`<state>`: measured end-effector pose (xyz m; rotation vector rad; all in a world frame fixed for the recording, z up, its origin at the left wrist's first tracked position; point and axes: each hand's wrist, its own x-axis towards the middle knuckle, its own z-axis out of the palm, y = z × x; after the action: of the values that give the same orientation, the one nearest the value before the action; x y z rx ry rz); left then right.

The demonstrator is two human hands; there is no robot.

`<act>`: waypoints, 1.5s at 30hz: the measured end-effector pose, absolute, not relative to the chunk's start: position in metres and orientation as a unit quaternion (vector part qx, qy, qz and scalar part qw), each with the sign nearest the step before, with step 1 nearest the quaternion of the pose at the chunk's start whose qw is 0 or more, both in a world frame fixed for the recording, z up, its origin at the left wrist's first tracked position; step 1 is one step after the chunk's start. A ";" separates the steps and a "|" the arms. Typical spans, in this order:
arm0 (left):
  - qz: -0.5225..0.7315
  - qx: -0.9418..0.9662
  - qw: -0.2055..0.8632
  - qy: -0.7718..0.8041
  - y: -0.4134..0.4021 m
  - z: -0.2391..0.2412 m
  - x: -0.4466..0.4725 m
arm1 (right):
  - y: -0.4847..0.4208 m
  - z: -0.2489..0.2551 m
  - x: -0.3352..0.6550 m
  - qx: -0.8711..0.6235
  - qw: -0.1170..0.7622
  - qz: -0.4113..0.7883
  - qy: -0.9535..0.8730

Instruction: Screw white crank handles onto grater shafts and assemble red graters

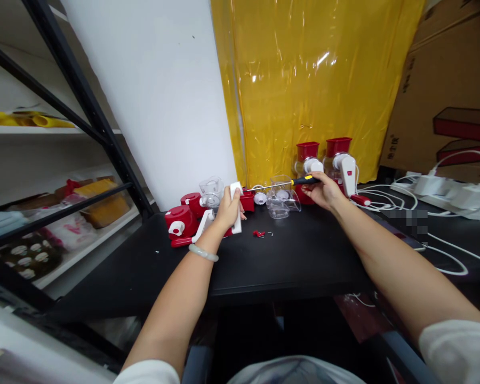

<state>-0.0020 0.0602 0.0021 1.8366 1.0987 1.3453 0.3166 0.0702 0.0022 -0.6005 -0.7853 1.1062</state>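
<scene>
Black desk [296, 266], yellow sheeting [324, 80] behind. Over the desk, our left hand [227, 209] wraps fingers round a white part [237, 224]; our right hand [325, 191] pinches a screwdriver [298, 181] in its fingers, shaft leftward.

head view, forward-down, seemingly near

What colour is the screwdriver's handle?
The handle is black and yellow; the head view shows it best.

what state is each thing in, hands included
Left hand: gripping white part
White part: held roughly upright
Right hand: holding screwdriver
Screwdriver: roughly level, tip toward white part
Rightmost machine: standing upright
Small red piece: lying loose on black table
White plug: apparently plugged in
</scene>
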 end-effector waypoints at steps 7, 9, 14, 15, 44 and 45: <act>0.517 0.682 0.308 0.415 0.059 0.006 -0.003 | 0.061 0.007 0.325 -0.307 0.690 0.506 -0.416; 0.517 0.683 0.309 0.414 0.059 0.005 -0.003 | 0.059 0.009 0.326 -0.318 0.680 0.503 -0.429; 0.516 0.678 0.309 0.423 0.063 0.001 -0.003 | 0.062 0.011 0.323 -0.358 0.670 0.503 -0.413; 0.516 0.677 0.311 0.423 0.064 0.001 -0.003 | 0.063 0.010 0.322 -0.373 0.668 0.501 -0.405; 0.505 0.686 0.323 0.412 0.061 -0.001 -0.001 | 0.072 0.003 0.326 -0.385 0.691 0.419 -0.445; 0.505 0.687 0.322 0.412 0.060 -0.001 -0.001 | 0.072 0.004 0.325 -0.378 0.695 0.430 -0.434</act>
<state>-0.0007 0.0604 -0.0008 1.8036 1.0812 1.3272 0.3246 0.0719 0.0039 -0.8431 -0.9695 0.9603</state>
